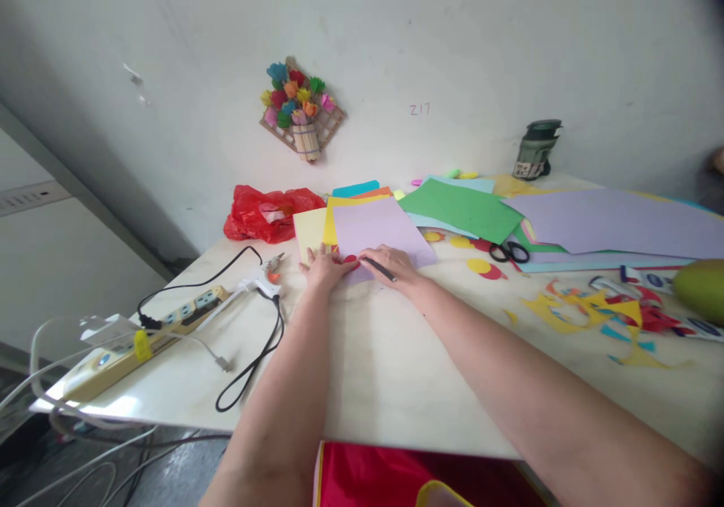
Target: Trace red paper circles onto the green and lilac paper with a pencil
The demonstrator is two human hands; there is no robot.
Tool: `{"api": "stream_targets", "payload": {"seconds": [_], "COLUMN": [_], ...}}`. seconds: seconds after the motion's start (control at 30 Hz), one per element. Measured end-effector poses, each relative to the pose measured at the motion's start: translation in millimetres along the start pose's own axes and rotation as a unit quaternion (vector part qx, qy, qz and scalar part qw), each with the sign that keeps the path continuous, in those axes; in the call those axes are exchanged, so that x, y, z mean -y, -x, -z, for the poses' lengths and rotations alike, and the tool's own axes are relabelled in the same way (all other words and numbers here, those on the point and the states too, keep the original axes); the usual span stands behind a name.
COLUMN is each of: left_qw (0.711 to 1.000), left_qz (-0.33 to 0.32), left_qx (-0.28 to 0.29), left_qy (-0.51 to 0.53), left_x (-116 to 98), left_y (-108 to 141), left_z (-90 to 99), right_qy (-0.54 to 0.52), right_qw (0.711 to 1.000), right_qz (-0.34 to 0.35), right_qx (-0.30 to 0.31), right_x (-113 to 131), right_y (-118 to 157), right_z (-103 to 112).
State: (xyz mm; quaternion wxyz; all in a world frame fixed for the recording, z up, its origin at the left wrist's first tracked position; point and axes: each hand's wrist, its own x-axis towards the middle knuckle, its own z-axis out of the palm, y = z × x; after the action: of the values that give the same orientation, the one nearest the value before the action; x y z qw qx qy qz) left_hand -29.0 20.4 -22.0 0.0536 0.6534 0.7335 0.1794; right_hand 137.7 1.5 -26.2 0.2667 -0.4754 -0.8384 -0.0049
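A light purple sheet [376, 224] lies on the table over yellow and cream sheets. Near its lower left corner is a small red paper circle [351, 259]. My left hand [324, 269] rests flat with its fingers spread, pressing on the papers beside the circle. In my right hand [392, 265] is a dark pen [380, 268], pinched in the fingers, with its front end near the circle's right edge. The pen's tip is too small to make out.
Left are a glue gun [265, 279], a power strip [192, 312] with cables and a red plastic bag [265, 214]. Right are black scissors [509, 252], a green sheet [458, 207], yellow scraps [593, 309], glue tubes and a green bottle [537, 150].
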Motion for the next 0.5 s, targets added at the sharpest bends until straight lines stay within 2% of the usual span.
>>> {"api": "stream_targets", "payload": {"seconds": [0.27,0.5], "left_qw": [1.0,0.999], "left_qz": [0.01,0.021], "left_qx": [-0.017,-0.026], "left_qy": [-0.004,-0.032], "left_x": [2.8,0.0], "left_y": [-2.1,0.2], "left_z": [-5.2,-2.1], "right_qy": [0.009,0.011], "right_qw": [1.0,1.0], "right_qz": [-0.004,0.016], "right_qx": [0.014,0.004], "right_x": [3.0,-0.6], "right_y": [0.0,-0.3], "right_z": [0.8,-1.8]}}
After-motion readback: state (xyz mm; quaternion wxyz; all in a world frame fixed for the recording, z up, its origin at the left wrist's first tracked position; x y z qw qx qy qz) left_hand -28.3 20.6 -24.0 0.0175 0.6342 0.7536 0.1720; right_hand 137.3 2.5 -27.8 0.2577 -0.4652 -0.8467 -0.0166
